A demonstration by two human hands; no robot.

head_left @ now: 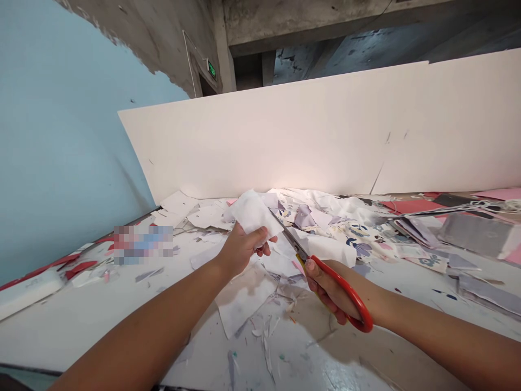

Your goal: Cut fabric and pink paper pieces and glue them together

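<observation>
My left hand point(244, 247) pinches a white piece of fabric point(254, 212) between thumb and fingers, held up over the table. Red-handled scissors point(344, 290) are gripped in my right hand point(325, 288), the fingers through the handle loops. Their metal blades point up and left, with the tips close to the fabric's right edge. Whether the blades touch the fabric I cannot tell. Beneath both hands lie white scraps point(244, 298) and thin cut strips point(266, 347).
A tall white panel point(301, 136) stands along the table's back. Floral fabric pieces point(362, 239) and grey folded cloth point(472, 233) lie to the right, with red and pink pieces behind. Red scraps point(81, 269) and a white roll point(28, 293) are at the left.
</observation>
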